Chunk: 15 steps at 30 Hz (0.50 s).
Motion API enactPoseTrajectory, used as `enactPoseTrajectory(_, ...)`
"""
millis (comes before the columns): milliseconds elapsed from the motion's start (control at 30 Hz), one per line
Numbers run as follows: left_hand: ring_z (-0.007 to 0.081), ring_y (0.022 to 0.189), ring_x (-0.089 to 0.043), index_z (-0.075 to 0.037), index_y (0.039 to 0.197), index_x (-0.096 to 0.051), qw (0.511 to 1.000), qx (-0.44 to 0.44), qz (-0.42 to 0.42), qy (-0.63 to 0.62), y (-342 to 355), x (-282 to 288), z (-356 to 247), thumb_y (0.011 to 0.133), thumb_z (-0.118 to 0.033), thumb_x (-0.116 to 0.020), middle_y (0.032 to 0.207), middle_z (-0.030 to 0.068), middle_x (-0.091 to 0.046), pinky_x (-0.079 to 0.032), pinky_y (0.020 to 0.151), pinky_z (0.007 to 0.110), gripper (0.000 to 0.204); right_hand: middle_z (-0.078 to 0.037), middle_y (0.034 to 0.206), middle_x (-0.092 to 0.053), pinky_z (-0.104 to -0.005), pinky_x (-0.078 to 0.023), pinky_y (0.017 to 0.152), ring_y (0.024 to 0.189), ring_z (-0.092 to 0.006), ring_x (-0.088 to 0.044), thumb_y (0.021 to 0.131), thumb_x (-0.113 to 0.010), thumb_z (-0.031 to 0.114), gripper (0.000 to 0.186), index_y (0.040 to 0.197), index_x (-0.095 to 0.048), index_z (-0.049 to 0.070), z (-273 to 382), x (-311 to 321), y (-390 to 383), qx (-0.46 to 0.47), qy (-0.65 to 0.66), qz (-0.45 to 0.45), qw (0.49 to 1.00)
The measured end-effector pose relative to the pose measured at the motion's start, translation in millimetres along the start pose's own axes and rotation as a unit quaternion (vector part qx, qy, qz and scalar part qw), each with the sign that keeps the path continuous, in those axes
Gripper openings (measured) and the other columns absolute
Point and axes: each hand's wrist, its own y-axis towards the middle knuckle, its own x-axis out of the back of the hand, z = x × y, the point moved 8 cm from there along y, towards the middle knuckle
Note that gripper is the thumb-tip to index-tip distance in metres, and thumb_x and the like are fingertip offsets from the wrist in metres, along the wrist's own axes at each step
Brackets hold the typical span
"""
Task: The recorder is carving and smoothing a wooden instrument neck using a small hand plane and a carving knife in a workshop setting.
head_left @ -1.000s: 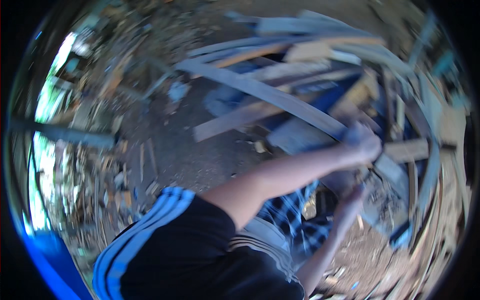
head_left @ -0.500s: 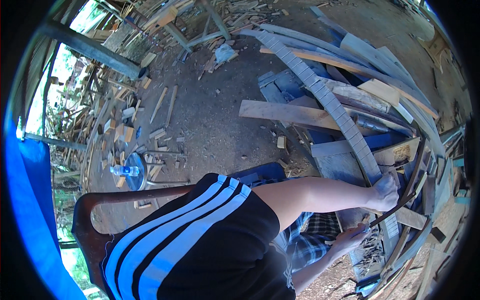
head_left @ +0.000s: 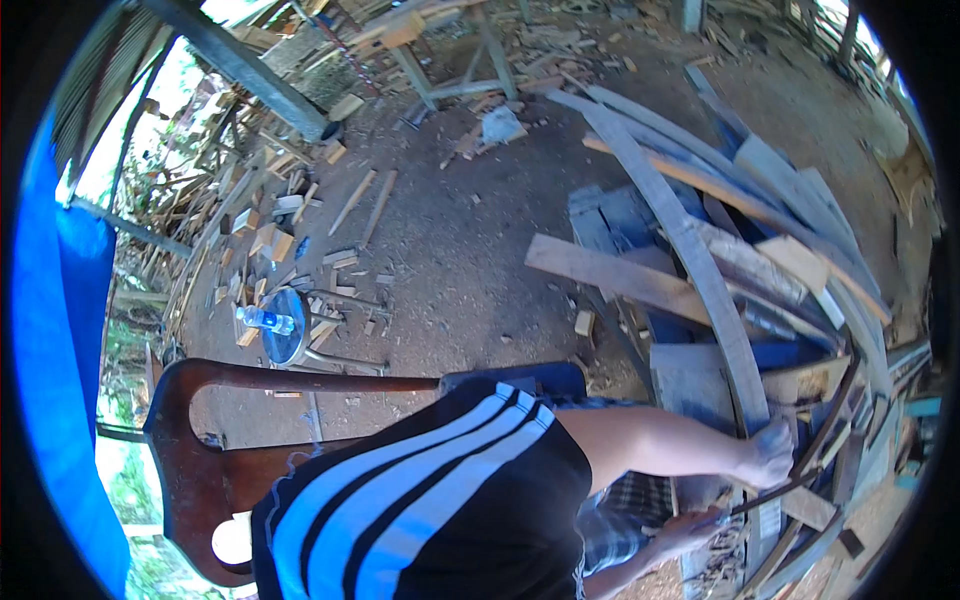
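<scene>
My left hand point(head_left: 768, 456) grips the near end of a long grey wooden plank point(head_left: 700, 265), which slants away over a pile of timber. Below it, my right hand point(head_left: 692, 530) is closed round the near end of a long, dark, narrow tool point(head_left: 778, 491). This tool reaches past the left hand toward the right and crosses the plank; its exact kind does not show. Blur hides the right fingers in part. Wood shavings point(head_left: 715, 565) lie beside the right hand. Plaid cloth point(head_left: 615, 535) shows between my arms.
Stacked boards point(head_left: 800, 235) fill the right side. A brown wooden chair point(head_left: 195, 440) stands at my left. Beyond it, a round stool point(head_left: 285, 345) carries a plastic bottle point(head_left: 266, 320). Wood offcuts point(head_left: 268, 243) litter the ground, and a blue tarp point(head_left: 60, 380) hangs at far left.
My view has shifted, so the scene sits lower and farther right. The dark tool lies at a flatter angle. My left hand stays on the plank and my right hand keeps the tool.
</scene>
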Motion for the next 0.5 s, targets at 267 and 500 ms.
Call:
enactPoseTrajectory(267,0.0220,0.076,-0.067,-0.010,0.080,-0.075,1.000,0.004,0.029,0.011,-5.9,7.9,1.0,0.077,-0.021,-0.058,0.077,0.0065,-0.071,-0.046,0.065,0.039,0.021,0.001,0.061,-0.038,-0.0228,-0.024,0.034,0.044,-0.0047,-0.031,0.102,-0.040,0.034,0.035,0.109,-0.054,0.002,6.7,0.9,-8.9,-0.028,0.126,-0.022,0.991)
enactPoseTrajectory(500,0.0248,0.063,-0.068,-0.010,0.063,-0.071,0.997,0.008,-0.062,-0.044,-11.0,21.8,11.0,0.073,-0.023,-0.058,0.064,0.0117,-0.068,-0.049,0.060,0.039,0.021,0.001,0.062,-0.038,-0.0267,-0.026,0.041,0.046,-0.0069,-0.030,0.102,-0.043,0.031,0.033,0.104,-0.057,0.001,22.5,2.4,-16.1,-0.005,0.169,-0.039,0.985)
